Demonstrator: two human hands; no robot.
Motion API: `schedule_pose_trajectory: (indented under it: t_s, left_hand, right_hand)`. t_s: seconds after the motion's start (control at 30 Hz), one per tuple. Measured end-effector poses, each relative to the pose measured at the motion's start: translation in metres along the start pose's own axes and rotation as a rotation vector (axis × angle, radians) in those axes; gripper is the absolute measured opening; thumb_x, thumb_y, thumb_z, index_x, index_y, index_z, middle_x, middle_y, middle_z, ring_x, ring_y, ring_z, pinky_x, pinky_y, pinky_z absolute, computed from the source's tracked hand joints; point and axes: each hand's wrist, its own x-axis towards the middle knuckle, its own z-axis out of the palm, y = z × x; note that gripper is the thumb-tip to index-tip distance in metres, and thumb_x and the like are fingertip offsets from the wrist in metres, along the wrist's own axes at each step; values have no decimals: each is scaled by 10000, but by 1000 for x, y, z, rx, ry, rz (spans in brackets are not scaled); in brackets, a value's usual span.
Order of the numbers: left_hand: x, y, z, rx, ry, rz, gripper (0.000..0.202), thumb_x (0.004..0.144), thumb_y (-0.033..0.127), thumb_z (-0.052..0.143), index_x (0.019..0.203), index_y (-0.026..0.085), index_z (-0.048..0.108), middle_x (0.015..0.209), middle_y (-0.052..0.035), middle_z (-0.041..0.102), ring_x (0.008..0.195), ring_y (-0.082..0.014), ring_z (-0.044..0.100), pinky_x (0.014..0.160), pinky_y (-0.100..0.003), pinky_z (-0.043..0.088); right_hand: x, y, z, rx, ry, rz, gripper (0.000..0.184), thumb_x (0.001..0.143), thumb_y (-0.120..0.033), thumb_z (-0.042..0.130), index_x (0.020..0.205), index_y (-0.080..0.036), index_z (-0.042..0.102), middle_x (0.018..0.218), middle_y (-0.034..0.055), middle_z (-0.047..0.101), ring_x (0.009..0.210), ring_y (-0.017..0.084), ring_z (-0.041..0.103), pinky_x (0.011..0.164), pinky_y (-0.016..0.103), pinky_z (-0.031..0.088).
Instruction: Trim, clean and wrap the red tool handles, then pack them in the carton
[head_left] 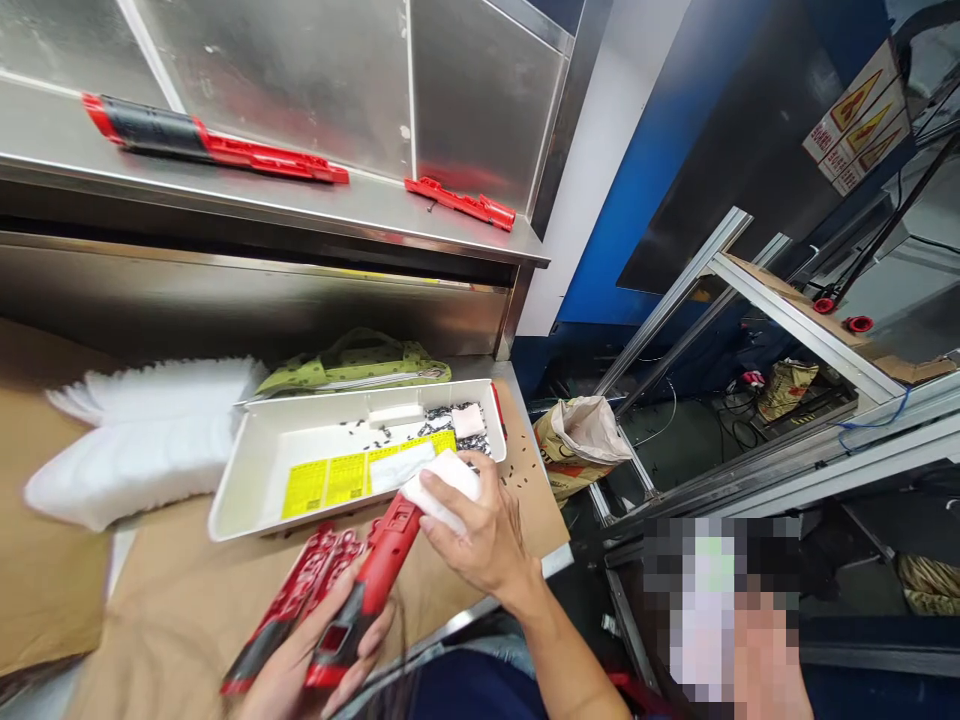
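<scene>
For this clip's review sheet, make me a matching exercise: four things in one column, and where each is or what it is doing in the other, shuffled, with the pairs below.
Column one
1. Left hand
2. Green pouch
3. Right hand
4. Yellow printed sheet

Column two
A. Lying inside the white tray
B. Wrapped around a red-and-black part
C. Gripping a white pad
D. Lying along the far side of the tray, outside it

Right pairs: 1-B, 2-D, 3-C, 4-A
</scene>
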Motion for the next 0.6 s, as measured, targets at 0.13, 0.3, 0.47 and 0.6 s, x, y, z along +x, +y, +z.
schedule_pose_trajectory:
  t_s: [0.13, 0.3, 0.47, 0.6]
  left_hand:
    - [3, -1, -3, 14, -28, 21, 469, 558, 520, 877, 594, 168, 569, 493, 57, 494, 371, -6, 302, 328, -95, 294]
    - [3, 1, -3, 8, 14, 20, 423, 522, 458, 905, 707, 189, 635, 486, 60, 519, 394, -22, 372, 359, -72, 355]
    - [1, 3, -4, -10, 43, 21, 406, 511, 402, 910, 760, 206, 657, 488, 62, 542, 401, -37, 421, 370, -70, 386]
    - [0, 3, -6, -17, 75, 21, 352, 529, 347, 896, 778, 212, 687, 510, 55, 566, 435, -49, 473, 406, -71, 430]
  right_hand:
    - [1, 0, 2, -21, 26, -25, 387, 975, -371, 456, 1316, -300, 626, 1291, 84, 641, 1054, 149, 661, 716, 258, 514]
    - [3, -1, 4, -21, 22, -27, 387, 967, -363, 470, 1319, -307, 621, 1296, 82, 638, 1063, 153, 657, 716, 276, 512]
    - [6, -3, 5, 6, -18, -3, 407, 952, -358, 496, 1345, -327, 594, 1325, 76, 628, 1063, 180, 671, 729, 309, 526]
    - [8, -5, 5, 63, -51, -3, 407, 971, -352, 464, 1359, -315, 583, 1344, 100, 607, 1124, 191, 651, 738, 308, 540]
